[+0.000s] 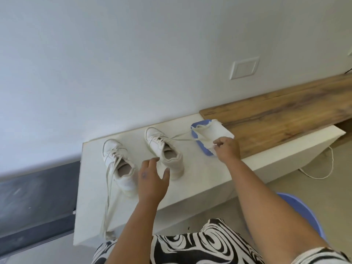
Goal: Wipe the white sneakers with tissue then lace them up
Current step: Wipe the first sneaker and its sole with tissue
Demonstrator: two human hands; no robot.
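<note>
A long white rectangular bench [200, 180] carries everything. At its middle stand two white lace-up sneakers [163, 149], toes toward the wall, laces trailing loose. Right of the sneakers lies a blue-and-white tissue pack [209, 134]. The left hand [152, 180] hovers released, fingers spread, just behind the sneakers; the right hand [227, 147] pinches tissue at the pack.

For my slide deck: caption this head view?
Right hand at the tissue pack, left hand open beside two unlaced sneakers.
</note>
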